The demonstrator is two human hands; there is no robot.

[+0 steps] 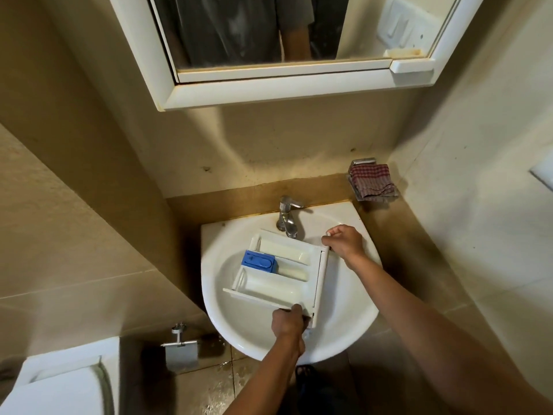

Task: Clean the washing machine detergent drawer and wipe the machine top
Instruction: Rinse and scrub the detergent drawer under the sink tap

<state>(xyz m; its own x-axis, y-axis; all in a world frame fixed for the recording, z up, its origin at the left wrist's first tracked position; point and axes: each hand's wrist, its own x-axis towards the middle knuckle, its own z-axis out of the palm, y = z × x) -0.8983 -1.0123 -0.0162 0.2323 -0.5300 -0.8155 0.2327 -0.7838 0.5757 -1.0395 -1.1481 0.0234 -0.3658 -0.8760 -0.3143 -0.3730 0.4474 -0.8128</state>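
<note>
Two jobs, and I judge neither finished. The detergent drawer [278, 280] is out of the machine and held over the sink [215, 265], just below the faucet [287, 217], with no water visibly running. The machine top is out of view, so wiping remains. My left hand [288, 323] grips the drawer's near right corner, fingers curled round it. My right hand [344, 242] pinches its far right corner.
</note>
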